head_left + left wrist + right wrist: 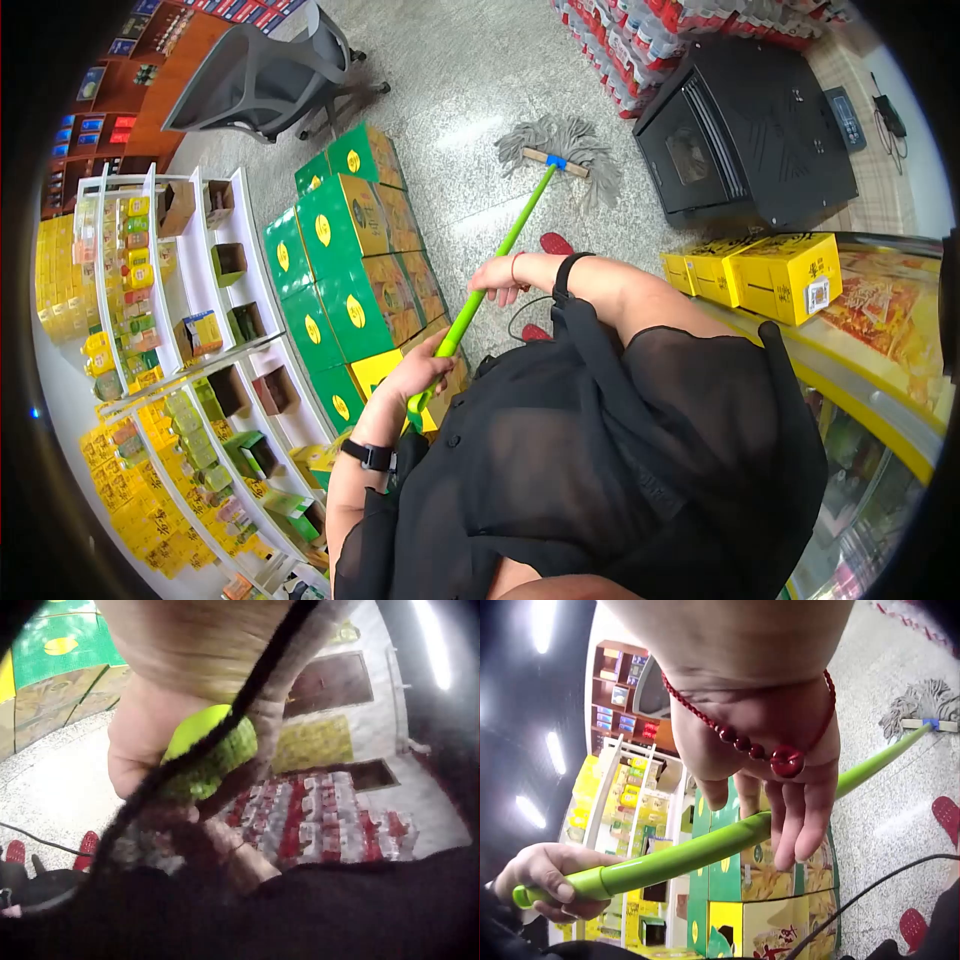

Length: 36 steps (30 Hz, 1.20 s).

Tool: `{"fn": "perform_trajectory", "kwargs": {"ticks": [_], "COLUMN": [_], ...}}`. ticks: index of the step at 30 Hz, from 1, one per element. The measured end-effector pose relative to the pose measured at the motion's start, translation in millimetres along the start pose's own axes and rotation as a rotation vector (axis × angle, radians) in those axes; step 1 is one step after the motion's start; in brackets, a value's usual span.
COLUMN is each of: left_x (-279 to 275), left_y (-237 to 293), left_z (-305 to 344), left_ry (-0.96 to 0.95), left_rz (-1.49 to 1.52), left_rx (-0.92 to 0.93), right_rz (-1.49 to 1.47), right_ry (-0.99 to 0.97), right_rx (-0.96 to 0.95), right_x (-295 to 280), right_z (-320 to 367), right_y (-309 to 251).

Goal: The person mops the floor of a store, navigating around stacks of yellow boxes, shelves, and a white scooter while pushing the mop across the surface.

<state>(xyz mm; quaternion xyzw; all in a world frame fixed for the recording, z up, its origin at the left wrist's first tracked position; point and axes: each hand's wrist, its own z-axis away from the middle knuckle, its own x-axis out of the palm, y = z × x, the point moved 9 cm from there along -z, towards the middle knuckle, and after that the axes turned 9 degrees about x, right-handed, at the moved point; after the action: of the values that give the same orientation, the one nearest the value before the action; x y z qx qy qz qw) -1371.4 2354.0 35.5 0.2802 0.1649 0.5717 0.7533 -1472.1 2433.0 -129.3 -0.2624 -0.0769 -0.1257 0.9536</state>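
A mop with a bright green handle (512, 232) slants from the person's waist down to the floor. Its grey string head (560, 140) lies spread on the tiles under a wooden bar with a blue joint. The left hand (415, 372) grips the handle close to its top end; in the right wrist view, that thumb (551, 881) presses along it. Farther down the shaft, the right hand (497, 277) holds loosely, its long fingers (806, 821) lying across the green pole and the thumb on the other side. In the left wrist view, the handle's end (214, 754) shows beneath the palm.
Green and yellow cartons (345, 290) are stacked to the left, before white shelving (255, 300). A swivel chair (265, 85) stands beyond them. At right are a black stove-like cabinet (745, 140), packs of bottles (640, 45) and a counter with yellow boxes (785, 275). A dark cable (870, 889) crosses near red shoes (556, 243).
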Motion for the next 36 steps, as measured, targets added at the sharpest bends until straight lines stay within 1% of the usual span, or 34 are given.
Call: {"fn": "perform_trajectory", "kwargs": {"ticks": [1,4,5,6,7,9,10,11,14,16,17,18,20,21,23,24,25,26,27,29,30,32,33,34,36], "left_x": [1.3,-1.0,-0.5,-2.1,-5.1,-8.0,-5.8,-4.7,-7.7,-14.7,-17.0,-15.3,-17.2,-16.8,-12.6,-11.8,-9.3,-8.7,-7.3,-2.0,1.3,-1.4,0.4,2.1,1.3], "left_y": [18.9,59.8,74.7,82.0,92.7,117.3,135.2,151.0,174.0,166.3,161.5,158.9,129.0,115.7,98.5,84.2,70.5,58.4,49.1,26.3,24.6,3.8,-1.3,1.4,-10.4], "left_z": [-15.0,-81.0,-102.2,-126.8,-152.4,-191.8,-201.8,-206.9,-207.3,-204.9,-202.4,-192.8,-183.7,-174.7,-145.2,-131.3,-115.3,-99.2,-83.4,-45.5,-23.7,4.3,15.9,30.5,43.1], "left_ry": [-0.007,-0.009,-0.015,-0.024,-0.012,-0.012,0.001,0.016,0.025,0.019,0.005,0.024,0.017,0.012,0.042,0.023,0.005,0.041,0.05,0.042,0.07,0.091,0.096,0.118,0.139], "left_rz": [-0.008,0.041,0.062,0.058,0.067,0.065,0.041,0.019,0.062,0.046,0.022,0.031,0.076,0.11,0.136,0.156,0.173,0.193,0.197,0.219,0.225,0.231,0.232,0.198,0.188], "left_rx": [-0.006,0.026,0.044,0.037,0.066,0.108,0.109,0.111,0.096,0.099,0.101,0.085,0.093,0.092,0.096,0.089,0.081,0.078,0.088,0.047,0.013,0.022,0.019,0.002,0.002], "right_rz": [-0.004,-0.081,-0.097,-0.08,-0.06,-0.121,-0.198,-0.219,-0.198,-0.217,-0.16,-0.151,-0.107,-0.082,-0.075,-0.062,-0.03,0.0,0.014,0.092,0.106,0.161,0.173,0.198,0.239], "right_ry": [-0.001,0.19,0.188,0.262,0.338,0.406,0.442,0.439,0.411,0.394,0.427,0.428,0.4,0.397,0.324,0.321,0.251,0.186,0.147,0.065,0.063,-0.115,-0.115,-0.185,-0.3], "right_rx": [-0.003,-0.013,-0.013,-0.004,0.008,0.018,-0.025,-0.042,-0.019,0.059,0.013,0.018,0.028,0.02,0.003,0.0,0.007,0.014,0.038,0.04,0.036,0.104,0.103,0.126,0.143], "right_x": [-20.9,-104.0,-124.8,-154.2,-182.3,-224.9,-241.9,-257.2,-274.2,-271.4,-268.6,-261.9,-237.2,-225.0,-188.3,-171.0,-146.5,-124.7,-105.3,-62.9,-48.2,-11.1,-0.8,14.2,37.4], "right_z": [-0.7,13.7,13.8,14.8,19.7,35.9,42.2,33.9,35.8,25.3,15.1,10.7,20.2,13.8,8.3,11.9,16.7,19.5,4.3,4.8,1.9,-4.3,-3.1,0.6,17.2], "right_y": [1.0,5.1,7.1,9.8,11.2,12.8,13.9,17.6,12.9,15.3,11.5,11.1,2.2,2.1,1.1,-1.8,-6.9,-11.2,-7.9,-15.5,-19.3,-20.0,-25.2,-28.0,-37.9]}}
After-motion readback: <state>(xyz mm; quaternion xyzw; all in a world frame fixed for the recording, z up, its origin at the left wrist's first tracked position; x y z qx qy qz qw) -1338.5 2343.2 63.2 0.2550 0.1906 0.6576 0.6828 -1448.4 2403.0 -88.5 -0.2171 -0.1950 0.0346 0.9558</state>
